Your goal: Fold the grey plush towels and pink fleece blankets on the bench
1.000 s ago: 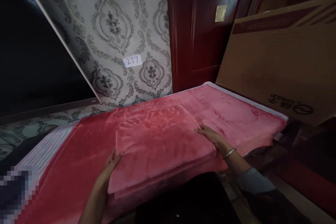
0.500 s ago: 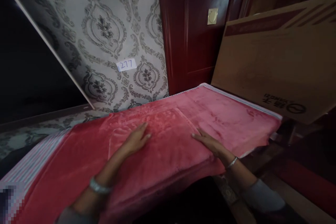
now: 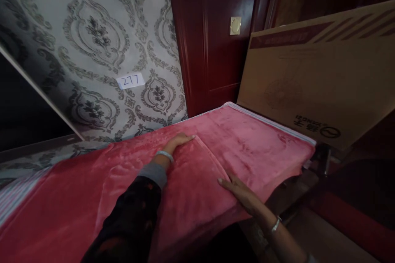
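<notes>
A pink plush blanket (image 3: 194,176) lies over a bed-like surface, with one part folded over in a layer on top. My left hand (image 3: 180,140) reaches out to the far corner of that folded layer, its fingers closed on the corner. Nearer to me, my right hand (image 3: 240,191) is at the layer's right edge, thumb on top and fingers over the edge, which it pinches. Both wrists carry bracelets. The fingertips of both hands are partly hidden.
A striped sheet (image 3: 18,195) shows at the left end. Behind stand a patterned wall with a paper label (image 3: 131,80) and a dark red door panel (image 3: 212,61). A large cardboard box (image 3: 317,78) leans at the right. A dark screen-like panel (image 3: 24,111) is at the left.
My left hand has moved forward and right from the middle of the folded layer to its far corner and closed there. The right hand stays at the edge. The view has shifted right.
</notes>
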`<control>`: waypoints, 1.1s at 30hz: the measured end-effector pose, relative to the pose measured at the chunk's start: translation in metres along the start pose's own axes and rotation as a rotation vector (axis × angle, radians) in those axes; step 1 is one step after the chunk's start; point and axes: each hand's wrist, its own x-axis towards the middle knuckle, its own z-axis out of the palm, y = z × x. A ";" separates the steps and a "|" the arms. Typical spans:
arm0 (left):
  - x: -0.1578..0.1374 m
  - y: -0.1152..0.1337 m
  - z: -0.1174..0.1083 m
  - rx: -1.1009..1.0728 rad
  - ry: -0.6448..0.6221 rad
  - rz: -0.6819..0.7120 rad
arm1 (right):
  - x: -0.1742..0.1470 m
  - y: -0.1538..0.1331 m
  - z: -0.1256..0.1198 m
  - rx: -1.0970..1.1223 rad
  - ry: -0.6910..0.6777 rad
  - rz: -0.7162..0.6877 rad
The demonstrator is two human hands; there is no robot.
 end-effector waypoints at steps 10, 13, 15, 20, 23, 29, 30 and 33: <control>0.005 0.000 -0.016 -0.048 0.043 0.076 | 0.011 -0.005 0.003 -0.140 0.119 -0.131; 0.014 0.007 -0.029 -0.001 0.100 0.079 | 0.025 -0.009 -0.005 -0.253 0.250 -0.215; 0.021 0.010 -0.027 0.045 0.091 0.052 | 0.032 -0.003 -0.014 -0.321 0.318 -0.175; 0.034 0.012 0.014 0.134 0.019 -0.042 | 0.035 0.020 -0.028 -0.422 0.337 0.004; 0.036 0.008 0.037 0.168 0.030 -0.081 | 0.033 0.028 -0.026 -0.468 0.341 -0.014; 0.038 0.000 0.052 0.201 0.087 -0.071 | 0.026 0.047 -0.017 -0.492 0.378 -0.120; 0.039 -0.001 0.053 0.203 0.095 -0.068 | 0.024 0.050 -0.017 -0.506 0.387 -0.113; 0.040 -0.002 0.055 0.210 0.111 -0.072 | 0.019 0.054 -0.017 -0.541 0.393 -0.077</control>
